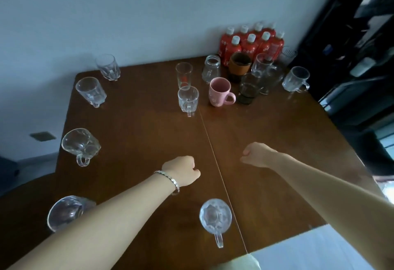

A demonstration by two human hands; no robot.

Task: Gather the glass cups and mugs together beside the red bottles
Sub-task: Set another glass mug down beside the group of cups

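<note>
Several red bottles (pixel 251 43) with white caps stand at the table's far right corner. In front of them cluster a glass jar (pixel 211 68), a brown-sleeved cup (pixel 239 66), a pink mug (pixel 220 91), a dark glass (pixel 248 88) and clear mugs (pixel 295 79). Other clear glasses are scattered: a tall cup (pixel 183 74), a mug (pixel 188 99), two tumblers at far left (pixel 107 67) (pixel 91 91), a mug on the left edge (pixel 80 144), a glass under my left forearm (pixel 65 213) and a near mug (pixel 215 216). My left hand (pixel 181 172) and right hand (pixel 257 154) hover as empty fists over the middle.
The brown wooden table (pixel 266 141) has a seam running down its middle and stands against a pale wall. Dark furniture (pixel 351 56) stands to the right of the table. A white surface (pixel 315 248) lies at the near right edge.
</note>
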